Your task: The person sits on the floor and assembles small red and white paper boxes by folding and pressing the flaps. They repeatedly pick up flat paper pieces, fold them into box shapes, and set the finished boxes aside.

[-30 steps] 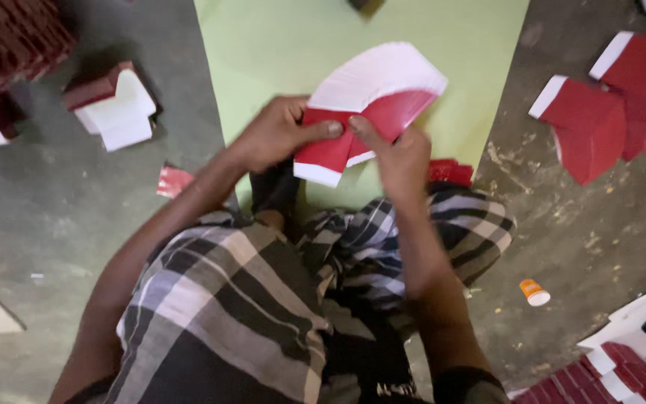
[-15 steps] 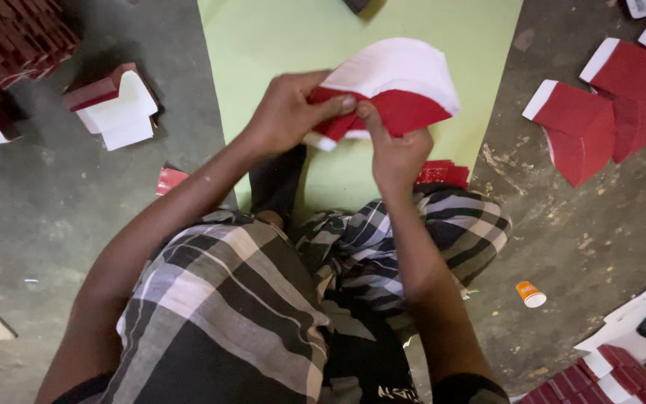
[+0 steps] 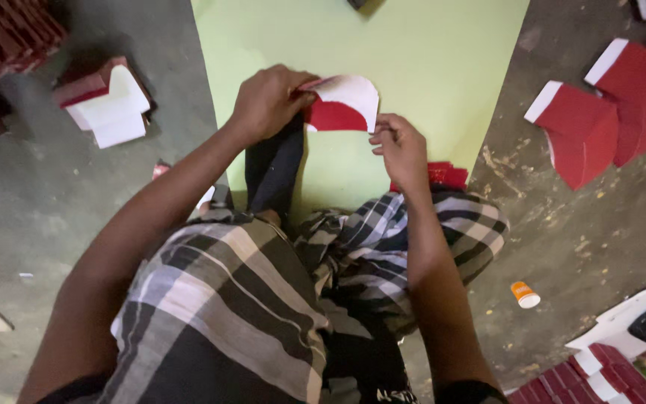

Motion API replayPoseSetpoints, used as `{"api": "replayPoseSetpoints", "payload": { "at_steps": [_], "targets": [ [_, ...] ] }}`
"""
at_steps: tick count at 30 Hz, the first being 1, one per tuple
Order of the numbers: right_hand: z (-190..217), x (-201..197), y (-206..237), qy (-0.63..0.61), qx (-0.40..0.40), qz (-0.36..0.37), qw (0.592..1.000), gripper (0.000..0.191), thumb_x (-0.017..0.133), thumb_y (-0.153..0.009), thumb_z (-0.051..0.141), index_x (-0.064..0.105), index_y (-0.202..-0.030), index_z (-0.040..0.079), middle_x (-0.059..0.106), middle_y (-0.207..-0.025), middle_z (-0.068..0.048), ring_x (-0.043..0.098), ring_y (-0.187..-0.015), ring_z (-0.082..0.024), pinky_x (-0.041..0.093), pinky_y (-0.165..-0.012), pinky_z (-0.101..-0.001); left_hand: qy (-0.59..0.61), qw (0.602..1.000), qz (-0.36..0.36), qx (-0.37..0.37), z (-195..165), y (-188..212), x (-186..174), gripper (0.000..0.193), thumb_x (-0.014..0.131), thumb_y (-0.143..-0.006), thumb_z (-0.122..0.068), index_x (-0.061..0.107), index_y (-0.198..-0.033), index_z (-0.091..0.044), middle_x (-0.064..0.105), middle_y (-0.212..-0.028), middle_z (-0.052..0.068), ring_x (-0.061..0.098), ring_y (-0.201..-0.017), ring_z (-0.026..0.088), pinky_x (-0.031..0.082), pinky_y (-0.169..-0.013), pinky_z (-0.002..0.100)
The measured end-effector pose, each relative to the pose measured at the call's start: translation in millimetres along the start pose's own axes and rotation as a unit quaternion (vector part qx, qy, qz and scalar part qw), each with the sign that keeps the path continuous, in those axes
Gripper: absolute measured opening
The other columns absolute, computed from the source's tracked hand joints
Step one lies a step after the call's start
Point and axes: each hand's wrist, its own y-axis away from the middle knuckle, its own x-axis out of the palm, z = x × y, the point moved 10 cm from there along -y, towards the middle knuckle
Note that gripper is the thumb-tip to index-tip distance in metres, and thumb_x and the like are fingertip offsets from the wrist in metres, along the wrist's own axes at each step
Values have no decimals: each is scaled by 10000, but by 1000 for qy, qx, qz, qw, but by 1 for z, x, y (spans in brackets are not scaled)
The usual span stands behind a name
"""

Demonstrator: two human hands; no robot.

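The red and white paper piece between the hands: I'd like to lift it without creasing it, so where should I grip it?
Probably the right edge of the paper piece, coming from the right. The left hand already pinches its left end, and the right hand sits beside the free curved white edge.

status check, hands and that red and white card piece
Left hand pinching red and white card piece over green sheet. Right hand at its lower right edge, grip unclear. Nothing in the way.

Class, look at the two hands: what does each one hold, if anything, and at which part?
The left hand pinches the red and white card piece at its left edge. The right hand sits just below its right corner; contact cannot be told.
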Motion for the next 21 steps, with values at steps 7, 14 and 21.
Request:
{"api": "replayPoseSetpoints", "payload": {
  "at_steps": [7, 14, 21],
  "targets": [
    [27, -17, -9, -10, -9, -36, 999, 323, 455, -990, -17, 686, -1213, 21, 695, -1022, -31, 706, -871, -128, 597, -718, -264, -24, 990, 123, 67, -26, -16, -5, 620, 887, -702, -418, 705, -1245, -182, 716, -1126, 104, 677, -998, 339, 529, -827, 495],
    [187, 19, -73, 340, -360, -218, 841, 426, 812, -962, 235, 642, -1261, -15, 653, -1235, -237, 568, -1196, -428, 444, -1034, -519, 25, 991, -34, 130, -48, 44, -26, 556, 873, -748, -328, 719, -1243, -126, 755, -1098, 100, 699, -1026, 325, 523, -913, 471],
    [196, 16, -93, 337, -315, -237, 855, 557, 840, -957, 382, 606, -1314, 25, 677, -1244, -188, 604, -1182, -398, 496, -1013, -473, 35, 980, -81, 180, -64, 50, -36, 480, 842, -876, -296, 689, -1288, -104, 709, -1294, 97, 664, -1174, 303, 508, -987, 434]
  ]
}}
